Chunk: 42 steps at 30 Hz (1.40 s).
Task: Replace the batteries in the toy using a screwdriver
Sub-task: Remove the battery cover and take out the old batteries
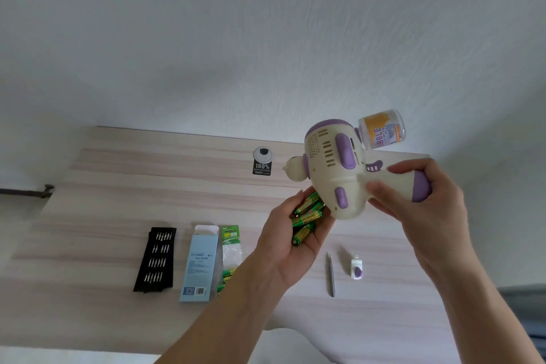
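Note:
A cream and purple bubble-gun toy is held up over the table, tipped, with a small bubble-solution bottle fixed at its top right. My right hand grips the toy by its handle. Just under the toy's body, my left hand is cupped palm-up and holds several green and gold batteries. On the table lie a thin grey screwdriver and the toy's small cream and purple battery cover.
On the light wood table, a black rack of screwdriver bits lies at the left, beside a light blue box and an opened pack of green batteries. A round cable grommet with a black tag sits at the back.

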Each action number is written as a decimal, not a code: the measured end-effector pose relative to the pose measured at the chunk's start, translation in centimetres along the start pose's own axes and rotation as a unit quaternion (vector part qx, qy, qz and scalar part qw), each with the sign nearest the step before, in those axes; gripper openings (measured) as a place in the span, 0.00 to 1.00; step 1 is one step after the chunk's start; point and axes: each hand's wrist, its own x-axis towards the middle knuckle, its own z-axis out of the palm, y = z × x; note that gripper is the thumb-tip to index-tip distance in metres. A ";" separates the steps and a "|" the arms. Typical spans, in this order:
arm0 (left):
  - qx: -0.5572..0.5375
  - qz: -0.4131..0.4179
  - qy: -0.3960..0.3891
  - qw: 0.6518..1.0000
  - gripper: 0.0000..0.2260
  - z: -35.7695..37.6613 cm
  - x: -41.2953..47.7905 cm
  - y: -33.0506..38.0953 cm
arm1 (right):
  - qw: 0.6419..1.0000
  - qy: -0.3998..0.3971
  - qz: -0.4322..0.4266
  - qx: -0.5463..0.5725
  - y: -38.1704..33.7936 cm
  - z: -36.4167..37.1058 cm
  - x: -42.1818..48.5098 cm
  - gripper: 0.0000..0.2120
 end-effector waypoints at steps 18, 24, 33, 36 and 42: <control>-0.015 -0.007 0.083 0.996 0.13 -3.6 0.1 1.0 | 0.904 -0.122 -0.113 -0.395 5.0 -0.5 1.1 0.23; -0.009 -0.025 0.138 0.990 0.12 -6.4 0.7 0.7 | 0.898 -0.166 -0.082 -0.399 9.0 1.0 -0.3 0.23; 0.021 -0.041 0.176 0.983 0.12 -9.5 2.8 1.5 | 0.961 -0.135 0.133 -0.201 16.2 4.5 -3.6 0.14; 0.036 -0.036 0.177 0.983 0.12 -10.2 3.5 2.1 | 0.975 -0.105 0.155 -0.118 19.2 6.4 -5.0 0.11; 0.060 -0.031 0.184 0.981 0.13 -12.0 3.7 3.3 | 0.976 -0.069 0.207 -0.008 24.3 9.1 -6.6 0.11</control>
